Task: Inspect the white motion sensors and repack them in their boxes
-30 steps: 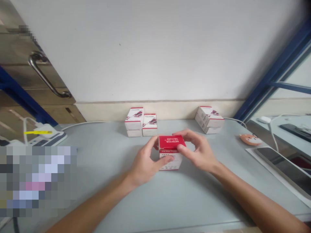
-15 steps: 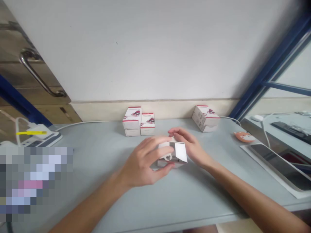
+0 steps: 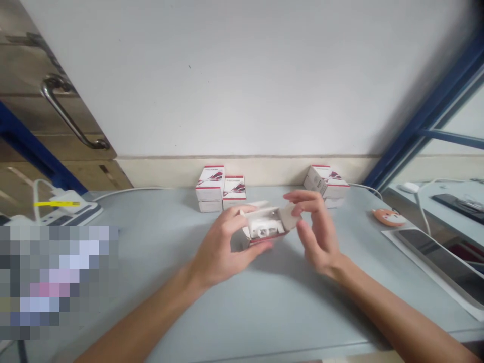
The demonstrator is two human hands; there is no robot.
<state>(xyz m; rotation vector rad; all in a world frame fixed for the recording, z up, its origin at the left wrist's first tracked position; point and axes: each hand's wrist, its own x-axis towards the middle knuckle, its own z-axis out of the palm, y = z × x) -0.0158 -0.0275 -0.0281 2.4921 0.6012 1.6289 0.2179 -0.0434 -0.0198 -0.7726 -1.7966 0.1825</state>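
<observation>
A small white cardboard box (image 3: 247, 237) with red edging is held above the table with its top open. My left hand (image 3: 221, 247) is closed around its left side, thumb along the front and fingers behind. White contents (image 3: 265, 228) show inside; their exact kind I cannot make out. My right hand (image 3: 319, 237) is at the box's right end, thumb and forefinger at the raised side flap (image 3: 291, 218), the other fingers curved above it.
White-and-red boxes (image 3: 210, 182) stand by the wall at centre, and another stack (image 3: 333, 186) sits further right. At the right lie an orange animal-faced object (image 3: 388, 217) and a dark flat panel on white (image 3: 434, 257). A power strip (image 3: 73, 214) with cables is at left.
The box has tilted so its open top and white contents face me. My right hand has moved from behind the box to its right flap, which now stands outward.
</observation>
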